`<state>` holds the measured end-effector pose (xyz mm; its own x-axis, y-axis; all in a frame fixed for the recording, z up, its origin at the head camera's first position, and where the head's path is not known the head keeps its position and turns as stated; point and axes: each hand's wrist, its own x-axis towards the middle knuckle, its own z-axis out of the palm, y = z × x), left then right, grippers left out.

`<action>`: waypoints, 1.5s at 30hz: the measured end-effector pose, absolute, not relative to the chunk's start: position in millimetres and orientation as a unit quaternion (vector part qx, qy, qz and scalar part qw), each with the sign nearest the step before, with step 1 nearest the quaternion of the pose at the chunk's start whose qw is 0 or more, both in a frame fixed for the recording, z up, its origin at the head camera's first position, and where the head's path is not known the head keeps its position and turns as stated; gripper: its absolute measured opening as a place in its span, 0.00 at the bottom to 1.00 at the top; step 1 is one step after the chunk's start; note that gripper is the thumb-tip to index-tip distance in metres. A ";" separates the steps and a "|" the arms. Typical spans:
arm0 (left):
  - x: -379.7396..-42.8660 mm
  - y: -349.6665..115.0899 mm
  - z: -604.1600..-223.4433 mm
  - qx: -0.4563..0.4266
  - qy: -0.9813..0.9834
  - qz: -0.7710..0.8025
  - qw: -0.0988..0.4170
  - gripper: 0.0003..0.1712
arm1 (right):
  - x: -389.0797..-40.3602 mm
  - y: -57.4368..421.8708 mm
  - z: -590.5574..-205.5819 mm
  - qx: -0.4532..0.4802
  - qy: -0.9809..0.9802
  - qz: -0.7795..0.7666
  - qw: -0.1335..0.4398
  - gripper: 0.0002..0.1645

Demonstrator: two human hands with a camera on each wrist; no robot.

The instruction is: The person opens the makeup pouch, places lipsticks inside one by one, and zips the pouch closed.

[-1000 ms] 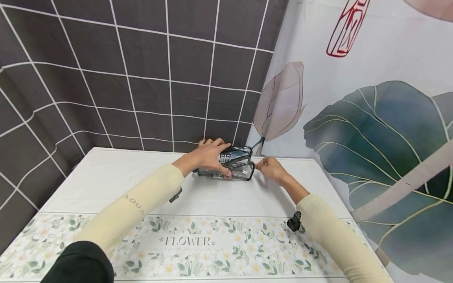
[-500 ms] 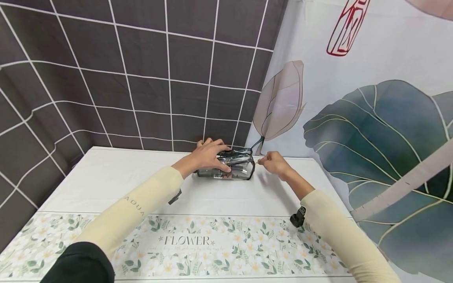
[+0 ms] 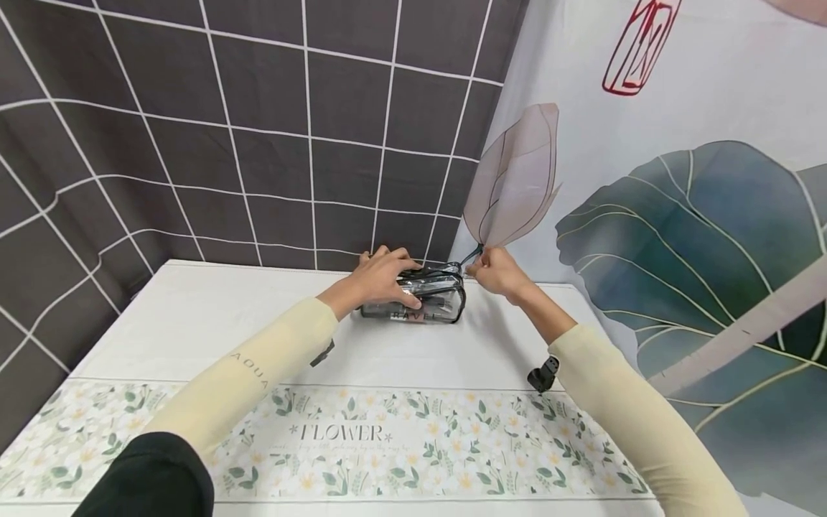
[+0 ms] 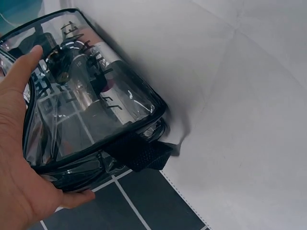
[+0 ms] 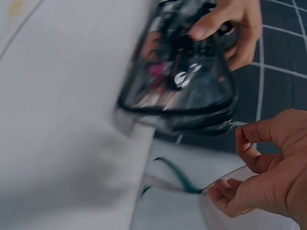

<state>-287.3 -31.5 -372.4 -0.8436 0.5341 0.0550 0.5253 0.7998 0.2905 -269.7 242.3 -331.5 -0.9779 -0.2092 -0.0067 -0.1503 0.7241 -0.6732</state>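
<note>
A clear plastic toiletry bag [image 3: 444, 309] with black trim lies at the back edge of the white tabletop. Small bottles and tubes [image 4: 84, 81] show through its wall in the left wrist view. My left hand [image 3: 381, 278] grips the bag across its left part, thumb on the near side and fingers over the far side. At the bag's right end, my right hand [image 3: 499, 273] pinches a small metal zipper pull [image 5: 233, 125] between thumb and fingertip. A black fabric loop [image 4: 139, 152] sticks out from the bag's left end.
The white tabletop [image 3: 258, 330] carries a floral printed band [image 3: 355, 459] along its front. Behind it hangs a dark cloth with a white grid [image 3: 258, 165], close to the bag. A leaf-printed curtain [image 3: 698, 230] hangs on the right.
My right hand drew slightly away from the bag, then rose toward its upper right corner with the zipper pull. The left hand stays on the bag, whose top has sunk a little.
</note>
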 end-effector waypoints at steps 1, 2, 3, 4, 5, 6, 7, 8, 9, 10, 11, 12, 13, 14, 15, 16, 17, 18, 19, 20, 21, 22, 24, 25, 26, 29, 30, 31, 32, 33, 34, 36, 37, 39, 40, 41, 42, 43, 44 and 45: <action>-287.4 -31.2 -371.9 0.280 0.948 0.148 0.013 0.52 | -268.6 238.5 -327.6 -0.104 0.930 -0.351 0.038 0.30; -287.7 -31.0 -371.5 0.280 0.948 0.149 0.012 0.52 | -267.4 234.1 -324.1 -0.112 0.934 -0.338 0.034 0.30; -287.9 -31.0 -371.3 0.280 0.949 0.147 0.010 0.52 | -266.4 229.8 -321.3 -0.121 0.938 -0.324 0.027 0.29; -288.4 -31.0 -371.4 0.279 0.949 0.145 0.008 0.52 | -265.8 225.5 -319.3 -0.128 0.941 -0.312 0.020 0.27; -288.8 -31.0 -371.4 0.277 0.950 0.145 0.006 0.53 | -265.6 221.5 -318.2 -0.133 0.945 -0.298 0.012 0.26; -289.0 -31.2 -371.3 0.275 0.950 0.145 0.005 0.53 | -266.4 218.1 -318.5 -0.137 0.948 -0.288 0.005 0.24; -289.3 -31.5 -371.2 0.273 0.951 0.145 0.004 0.54 | -267.0 215.5 -319.1 -0.137 0.950 -0.281 -0.002 0.22; -289.4 -32.2 -371.0 0.272 0.951 0.148 0.006 0.56 | -267.8 213.9 -320.3 -0.136 0.951 -0.277 -0.007 0.21; -289.4 -32.9 -370.6 0.271 0.951 0.150 0.010 0.57 | -268.5 213.0 -321.8 -0.132 0.951 -0.278 -0.010 0.20; -289.5 -34.0 -370.1 0.272 0.950 0.154 0.017 0.60 | -269.0 212.7 -323.1 -0.126 0.952 -0.280 -0.010 0.19; -289.3 -35.5 -369.2 0.274 0.948 0.157 0.026 0.62 | -269.4 213.2 -324.4 -0.121 0.952 -0.281 -0.008 0.20; -289.0 -37.5 -368.2 0.274 0.947 0.163 0.039 0.64 | -269.7 213.8 -325.5 -0.117 0.952 -0.283 -0.007 0.20; -289.1 -40.1 -367.2 0.274 0.946 0.168 0.050 0.66 | -269.9 214.6 -326.3 -0.114 0.951 -0.286 -0.007 0.20; -288.9 -43.1 -365.9 0.271 0.945 0.172 0.061 0.68 | -270.0 215.3 -326.8 -0.113 0.951 -0.288 -0.007 0.21; -289.0 -46.3 -364.8 0.267 0.945 0.175 0.070 0.69 | -270.1 215.7 -327.1 -0.112 0.951 -0.289 -0.007 0.21; -289.2 -49.2 -363.6 0.262 0.945 0.179 0.076 0.70 | -270.4 216.3 -327.1 -0.114 0.950 -0.290 -0.010 0.21; -289.5 -51.9 -362.8 0.259 0.945 0.184 0.080 0.69 | -270.4 216.6 -327.2 -0.116 0.950 -0.291 -0.012 0.22; -289.6 -54.2 -362.1 0.256 0.944 0.190 0.082 0.69 | -270.4 216.4 -327.4 -0.119 0.950 -0.289 -0.015 0.22; -289.9 -55.9 -362.0 0.256 0.944 0.193 0.081 0.68 | -270.4 215.9 -327.9 -0.122 0.950 -0.286 -0.018 0.22; -290.0 -57.1 -362.3 0.257 0.943 0.196 0.079 0.66 | -270.0 214.9 -328.3 -0.125 0.950 -0.285 -0.020 0.22; -290.3 -57.6 -363.0 0.258 0.942 0.199 0.075 0.65 | -269.7 213.6 -329.0 -0.127 0.950 -0.285 -0.022 0.21; -290.7 -57.9 -363.8 0.260 0.942 0.202 0.072 0.64 | -269.3 211.9 -329.6 -0.131 0.950 -0.283 -0.023 0.22; -290.9 -57.5 -365.0 0.260 0.942 0.201 0.062 0.62 | -268.0 207.1 -330.5 -0.138 0.951 -0.277 -0.027 0.25; -291.4 -57.1 -365.7 0.257 0.945 0.196 0.056 0.61 | -267.3 204.5 -331.2 -0.139 0.951 -0.274 -0.030 0.27; -291.9 -56.7 -366.2 0.253 0.947 0.192 0.049 0.61 | -266.4 201.6 -331.6 -0.139 0.952 -0.272 -0.032 0.28; -291.6 -56.2 -365.1 0.243 0.951 0.186 0.035 0.60 | -264.1 192.0 -333.5 -0.138 0.954 -0.265 -0.037 0.29; -291.2 -56.1 -364.8 0.242 0.952 0.186 0.031 0.59 | -263.0 188.8 -334.4 -0.135 0.954 -0.264 -0.036 0.29; -291.0 -56.1 -364.4 0.242 0.951 0.188 0.029 0.59 | -262.7 185.4 -335.3 -0.135 0.956 -0.259 -0.035 0.28; -290.2 -56.2 -363.7 0.242 0.951 0.192 0.027 0.58 | -262.3 182.2 -336.1 -0.136 0.956 -0.259 -0.033 0.28; -289.3 -56.1 -363.1 0.243 0.950 0.196 0.025 0.58 | -262.2 179.2 -337.2 -0.138 0.956 -0.256 -0.033 0.28; -288.8 -56.4 -363.4 0.243 0.949 0.198 0.023 0.58 | -262.3 175.7 -338.9 -0.139 0.957 -0.253 -0.032 0.28; -287.8 -56.6 -363.5 0.241 0.949 0.200 0.021 0.57 | -262.2 169.4 -341.4 -0.143 0.958 -0.247 -0.028 0.29; -287.5 -56.5 -363.7 0.240 0.950 0.200 0.020 0.57 | -262.4 166.4 -342.5 -0.146 0.958 -0.245 -0.027 0.29; -287.2 -56.2 -364.1 0.237 0.950 0.201 0.021 0.56 | -263.1 160.7 -344.9 -0.150 0.959 -0.239 -0.025 0.29; -287.2 -56.1 -364.3 0.235 0.951 0.201 0.022 0.56 | -263.1 157.9 -345.7 -0.151 0.959 -0.237 -0.025 0.29; -287.2 -55.9 -364.4 0.234 0.951 0.201 0.023 0.55 | -263.2 155.3 -346.4 -0.154 0.959 -0.236 -0.024 0.29; -287.2 -55.8 -364.4 0.233 0.951 0.202 0.024 0.55 | -263.4 152.8 -347.4 -0.158 0.959 -0.235 -0.024 0.29; -287.4 -55.7 -364.4 0.232 0.951 0.203 0.025 0.55 | -263.5 150.4 -348.4 -0.161 0.959 -0.233 -0.024 0.29; -287.6 -55.7 -364.3 0.232 0.951 0.204 0.025 0.55 | -263.7 148.5 -349.5 -0.166 0.958 -0.231 -0.026 0.28; -288.0 -55.8 -364.0 0.232 0.950 0.206 0.026 0.54 | -263.4 147.1 -350.1 -0.169 0.958 -0.229 -0.030 0.27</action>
<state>-288.0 -55.8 -364.0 -0.8911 0.4515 0.0462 0.4302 0.8079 0.4028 -263.4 147.1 -350.1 -0.9409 -0.3108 0.1346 -0.3380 0.8375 -0.4293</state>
